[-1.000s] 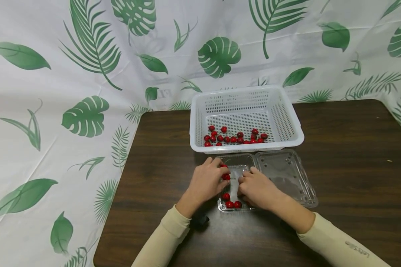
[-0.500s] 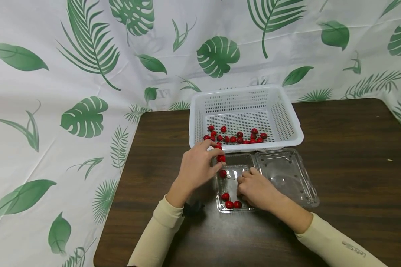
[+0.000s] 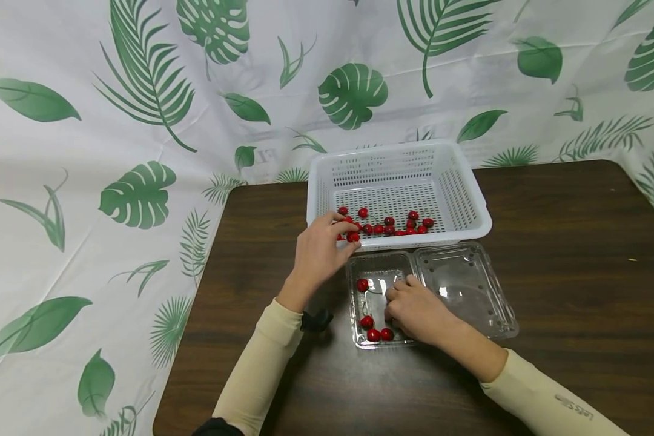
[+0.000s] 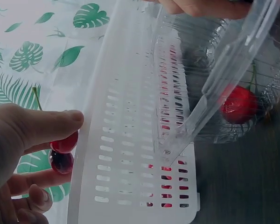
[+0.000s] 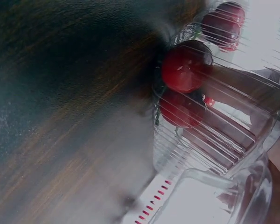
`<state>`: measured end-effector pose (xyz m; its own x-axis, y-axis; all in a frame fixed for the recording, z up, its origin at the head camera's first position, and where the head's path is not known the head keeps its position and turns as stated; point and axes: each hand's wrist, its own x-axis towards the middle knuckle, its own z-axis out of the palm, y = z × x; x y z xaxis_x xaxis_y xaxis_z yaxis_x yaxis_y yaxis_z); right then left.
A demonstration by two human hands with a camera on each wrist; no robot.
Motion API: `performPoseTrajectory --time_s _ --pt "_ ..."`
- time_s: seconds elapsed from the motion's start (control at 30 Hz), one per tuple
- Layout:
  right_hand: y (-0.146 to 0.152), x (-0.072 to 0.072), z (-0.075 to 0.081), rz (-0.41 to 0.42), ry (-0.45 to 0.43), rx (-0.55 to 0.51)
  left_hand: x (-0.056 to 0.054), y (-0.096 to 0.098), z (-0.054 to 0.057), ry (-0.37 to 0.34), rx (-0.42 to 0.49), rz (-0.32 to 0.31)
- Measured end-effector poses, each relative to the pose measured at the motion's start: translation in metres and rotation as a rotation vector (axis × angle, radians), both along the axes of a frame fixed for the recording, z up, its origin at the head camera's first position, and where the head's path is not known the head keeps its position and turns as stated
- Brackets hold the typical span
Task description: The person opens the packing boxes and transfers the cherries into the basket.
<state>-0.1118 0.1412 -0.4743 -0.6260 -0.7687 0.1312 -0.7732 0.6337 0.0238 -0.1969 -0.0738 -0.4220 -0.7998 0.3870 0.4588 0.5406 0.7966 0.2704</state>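
Observation:
My left hand (image 3: 323,247) is over the front left corner of the white basket (image 3: 400,243). Between its thumb and fingers it pinches dark red cherries (image 4: 64,142); a green stem rises behind the thumb in the left wrist view. My right hand (image 3: 418,307) has its curled fingers down inside the clear plastic clamshell box (image 3: 354,315); whether they hold anything is hidden. Inside the box, one cherry (image 3: 362,284) lies at the left side and several more, such as this cherry (image 3: 373,335), sit along the front. The right wrist view shows cherries (image 5: 186,67) through the box wall.
More cherries (image 3: 389,221) lie on the basket floor towards its front. The clamshell's lid (image 3: 463,284) is folded back flat to the right on the brown table (image 3: 567,272). A leaf-print cloth (image 3: 283,115) hangs behind and to the left.
My left hand has moved up and left, from inside the clamshell to the basket's front rim, with cherries still in its fingers. My right hand has stayed in the box.

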Motion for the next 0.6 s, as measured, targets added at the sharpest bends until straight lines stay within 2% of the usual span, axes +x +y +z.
performPoseTrajectory --time_s 0.27,0.6 --pt "-0.0014 -0.0006 -0.0003 -0.011 -0.008 0.003 -0.0057 -0.0013 -0.0015 -0.051 0.003 0.021" --pt "-0.0013 -0.0018 -0.0028 -0.014 -0.009 0.011 -0.0015 -0.0033 -0.0017 -0.056 -0.007 0.017"
